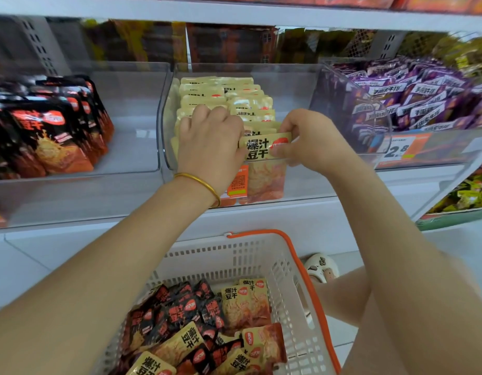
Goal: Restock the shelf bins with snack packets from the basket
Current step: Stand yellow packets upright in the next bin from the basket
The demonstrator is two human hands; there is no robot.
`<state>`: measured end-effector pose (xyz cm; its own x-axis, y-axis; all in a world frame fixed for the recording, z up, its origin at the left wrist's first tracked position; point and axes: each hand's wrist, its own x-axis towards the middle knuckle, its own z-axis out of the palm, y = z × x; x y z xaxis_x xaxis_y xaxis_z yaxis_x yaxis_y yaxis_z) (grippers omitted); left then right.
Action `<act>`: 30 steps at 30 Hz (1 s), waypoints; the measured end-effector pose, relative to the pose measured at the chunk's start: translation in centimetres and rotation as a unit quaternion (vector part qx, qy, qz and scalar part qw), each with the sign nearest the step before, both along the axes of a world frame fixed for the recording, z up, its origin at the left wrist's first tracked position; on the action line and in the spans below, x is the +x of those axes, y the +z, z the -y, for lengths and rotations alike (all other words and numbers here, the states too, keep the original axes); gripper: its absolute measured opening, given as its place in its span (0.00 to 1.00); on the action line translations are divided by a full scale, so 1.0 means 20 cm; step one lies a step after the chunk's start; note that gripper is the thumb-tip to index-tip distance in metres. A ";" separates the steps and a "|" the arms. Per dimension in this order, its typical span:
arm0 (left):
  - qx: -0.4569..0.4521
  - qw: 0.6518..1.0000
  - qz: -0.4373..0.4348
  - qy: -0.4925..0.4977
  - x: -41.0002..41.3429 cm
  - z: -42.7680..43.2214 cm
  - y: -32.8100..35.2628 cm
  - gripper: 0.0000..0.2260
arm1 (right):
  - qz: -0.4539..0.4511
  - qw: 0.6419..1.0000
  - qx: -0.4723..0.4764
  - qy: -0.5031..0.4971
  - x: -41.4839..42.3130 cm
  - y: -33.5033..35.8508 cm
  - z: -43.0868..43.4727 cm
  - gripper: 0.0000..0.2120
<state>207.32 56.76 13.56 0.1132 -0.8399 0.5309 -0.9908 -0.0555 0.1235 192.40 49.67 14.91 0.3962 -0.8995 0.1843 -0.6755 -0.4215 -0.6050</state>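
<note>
two kinds of snack packets, black packets point(177, 312) and yellow packets point(245, 301), lay mixed in the white basket point(234, 261) nearest the viewer, its orange handle point(310, 280) running along the far and right rim. beyond it, both bare arms reached up to the middle bin point(166, 117) of the shelf. the left grip point(210, 142), a gold bangle point(199, 182) on its wrist, had its fingers curled down over the tops of the standing row point(226, 96) of yellow packs inside that bin. the right grip point(307, 142) pinched the top right corner of the front packet point(264, 147) between thumb and fingers; this packet stood upright at the front of the middle bin, just behind its clear front wall. the left bin point(131, 104) held black packs standing in a row, and the right bin point(342, 104) held purple packets point(424, 96) in a heap, with an orange price label point(397, 150) on its front. goods at the back of the shelf were too blurred to tell.
</note>
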 end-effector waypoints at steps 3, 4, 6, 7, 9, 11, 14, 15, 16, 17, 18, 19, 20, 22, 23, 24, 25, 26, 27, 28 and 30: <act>-0.034 0.999 -0.004 0.006 0.00 0.00 -0.02 0.07 | 0.005 0.999 -0.035 -0.012 0.02 -0.01 -0.01 0.12; -0.047 0.999 0.002 0.011 -0.01 0.01 -0.03 0.07 | 0.013 0.999 -0.040 -0.021 0.03 -0.02 -0.01 0.13; -0.064 0.998 0.006 0.024 -0.01 0.01 -0.04 0.06 | 0.022 0.999 -0.039 -0.025 0.04 -0.03 -0.01 0.14; -0.064 0.997 0.003 0.030 -0.01 0.01 -0.04 0.06 | 0.014 0.999 -0.031 -0.023 0.04 -0.03 -0.01 0.14; -0.055 0.998 -0.002 0.034 -0.02 0.02 -0.03 0.07 | -0.010 1.000 -0.021 -0.020 0.05 -0.01 0.00 0.15; -0.059 0.998 -0.002 0.023 -0.02 0.01 -0.03 0.08 | -0.013 0.999 -0.030 -0.027 0.05 -0.01 -0.01 0.18; -0.101 0.995 -0.008 -0.007 0.00 -0.07 -0.05 0.11 | -0.005 0.994 -0.086 -0.063 0.01 -0.02 -0.08 0.21; -0.119 0.993 -0.016 -0.022 0.00 -0.11 -0.07 0.11 | 0.010 0.989 -0.125 -0.076 -0.01 -0.03 -0.12 0.20; -0.131 0.990 -0.025 -0.039 0.00 -0.16 -0.09 0.11 | 0.037 0.981 -0.172 -0.084 -0.03 -0.04 -0.18 0.18; -0.136 0.988 -0.032 -0.057 0.00 -0.21 -0.13 0.10 | 0.073 0.970 -0.216 -0.084 -0.05 -0.06 -0.24 0.15; -0.135 0.987 -0.035 -0.075 -0.01 -0.27 -0.16 0.09 | 0.109 0.962 -0.238 -0.073 -0.06 -0.09 -0.30 0.13; -0.127 0.987 -0.036 -0.092 -0.02 -0.31 -0.21 0.09 | 0.137 0.963 -0.225 -0.054 -0.07 -0.15 -0.34 0.11; -0.107 0.988 -0.035 -0.107 -0.02 -0.35 -0.26 0.08 | 0.141 0.973 -0.179 -0.030 -0.06 -0.22 -0.37 0.11; -0.044 0.989 -0.035 -0.135 -0.02 -0.40 -0.39 0.08 | 0.044 0.998 -0.035 0.028 -0.03 -0.42 -0.37 0.09; -0.004 0.988 -0.038 -0.147 -0.02 -0.42 -0.45 0.08 | -0.033 0.997 0.037 0.054 -0.02 -0.55 -0.35 0.08; 0.041 0.986 -0.052 -0.154 -0.02 -0.43 -0.51 0.08 | -0.110 0.987 0.098 0.070 -0.01 -0.68 -0.33 0.06; 0.087 0.981 -0.077 -0.155 -0.02 -0.44 -0.56 0.08 | -0.179 0.970 0.140 0.084 0.00 -0.81 -0.31 0.05; 0.130 0.975 -0.110 -0.146 -0.02 -0.44 -0.61 0.08 | -0.235 0.953 0.162 0.101 0.00 -0.94 -0.31 0.05; 0.172 0.966 -0.139 -0.132 -0.02 -0.44 -0.65 0.07 | -0.274 0.938 0.175 0.119 0.00 -1.07 -0.31 0.06; 0.203 0.959 -0.160 -0.118 -0.01 -0.45 -0.68 0.07 | -0.305 0.923 0.190 0.137 -0.02 -1.18 -0.33 0.07; 0.246 0.947 -0.182 -0.101 0.01 -0.45 -0.74 0.07 | -0.375 0.887 0.201 0.181 -0.05 -1.34 -0.38 0.09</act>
